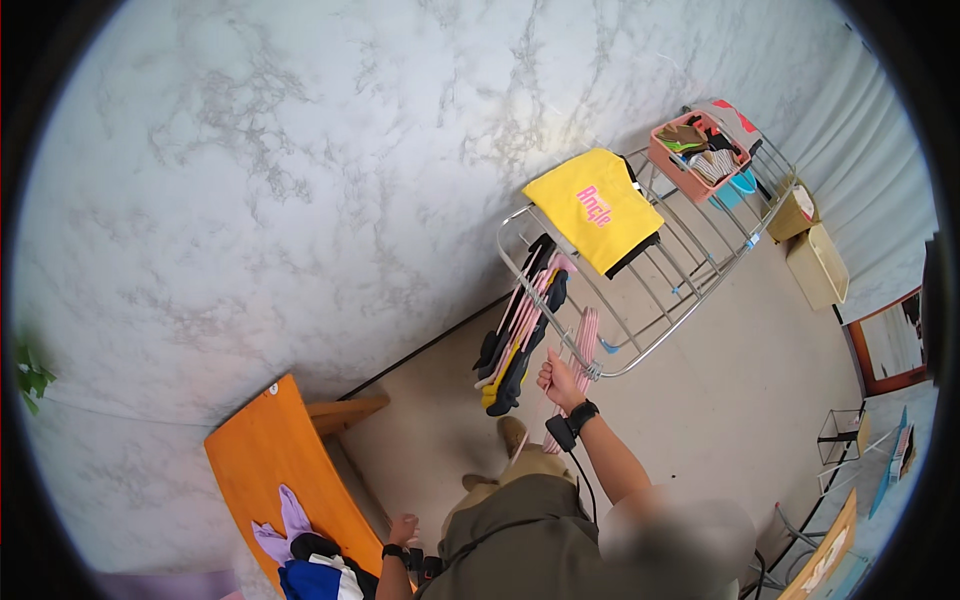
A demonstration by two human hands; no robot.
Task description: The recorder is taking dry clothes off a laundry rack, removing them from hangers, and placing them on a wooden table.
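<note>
My right hand (562, 381) is closed at the near end of a metal drying rack (640, 362), on what looks like a thin pink clothes hanger (524, 440). Right beside it, a bunch of pink hangers (587, 335) hangs from the rack's end bar. To its left hang several black, pink and yellow hangers (522, 325) packed together. Lower down, my left hand (403, 529) is near the edge of an orange wooden table (270, 440), fingers loosely apart with nothing visible in them. On that table lie lilac clothing (290, 520) and blue clothing (308, 580), with black and white cloth.
Across the rack lies a folded yellow shirt (595, 205). Farther along sits a pink basket (690, 172) of clothes. Two beige bins (820, 268) stand on the floor beyond. At the right are a framed picture (893, 340) and a wire stand (840, 437). A marbled wall runs behind.
</note>
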